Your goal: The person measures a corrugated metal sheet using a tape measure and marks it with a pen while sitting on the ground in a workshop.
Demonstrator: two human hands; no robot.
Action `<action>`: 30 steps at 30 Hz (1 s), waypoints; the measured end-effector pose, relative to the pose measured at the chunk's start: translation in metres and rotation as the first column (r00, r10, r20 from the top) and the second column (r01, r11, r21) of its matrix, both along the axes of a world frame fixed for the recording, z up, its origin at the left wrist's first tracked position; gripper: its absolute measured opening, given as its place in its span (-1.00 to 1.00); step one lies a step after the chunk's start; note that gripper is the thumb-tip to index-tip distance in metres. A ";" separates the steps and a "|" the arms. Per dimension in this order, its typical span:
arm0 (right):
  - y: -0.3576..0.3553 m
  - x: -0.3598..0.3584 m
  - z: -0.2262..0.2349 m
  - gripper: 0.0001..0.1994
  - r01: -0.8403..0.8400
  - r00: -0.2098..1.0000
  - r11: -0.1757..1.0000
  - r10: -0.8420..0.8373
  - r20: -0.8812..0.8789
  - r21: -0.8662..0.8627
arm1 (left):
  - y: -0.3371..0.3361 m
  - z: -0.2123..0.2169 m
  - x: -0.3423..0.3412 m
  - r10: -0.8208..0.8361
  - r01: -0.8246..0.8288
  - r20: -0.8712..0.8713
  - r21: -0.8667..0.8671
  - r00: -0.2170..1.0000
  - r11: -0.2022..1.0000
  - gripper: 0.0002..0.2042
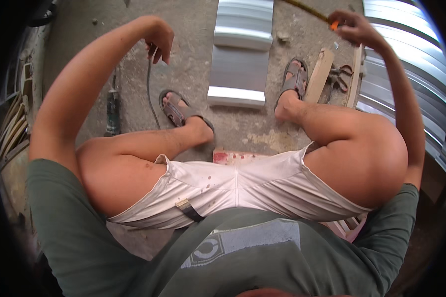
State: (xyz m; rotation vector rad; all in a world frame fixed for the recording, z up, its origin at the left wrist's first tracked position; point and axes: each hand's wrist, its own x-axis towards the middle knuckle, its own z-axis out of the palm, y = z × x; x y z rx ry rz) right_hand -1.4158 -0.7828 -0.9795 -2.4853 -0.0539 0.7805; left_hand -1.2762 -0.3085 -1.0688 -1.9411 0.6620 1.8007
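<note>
I sit low with my knees spread, in white shorts and sandals. My left hand (159, 43) is raised over the concrete floor and pinches a thin dark cable (149, 89) that hangs down toward my left foot. My right hand (356, 28) is lifted at the upper right, closed on a small orange object (334, 24) at the end of a yellow tape or strip (305, 7) running up and left. A bent piece of corrugated metal sheet (240, 54) lies on the floor between my feet.
A dark power tool (113, 110) lies on the floor at the left. Corrugated metal sheets (406, 59) are stacked at the right, with a wooden block (320, 74), a wooden strip (355, 79) and a pair of snips (341, 76) beside them. Boards lean at the far left.
</note>
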 end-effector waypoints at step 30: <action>-0.013 -0.159 -0.152 -0.56 0.226 0.974 0.958 -0.219 -0.061 0.178 | -0.040 -0.233 -0.179 0.826 -0.617 -0.285 -0.557 -0.487 -0.556 -0.79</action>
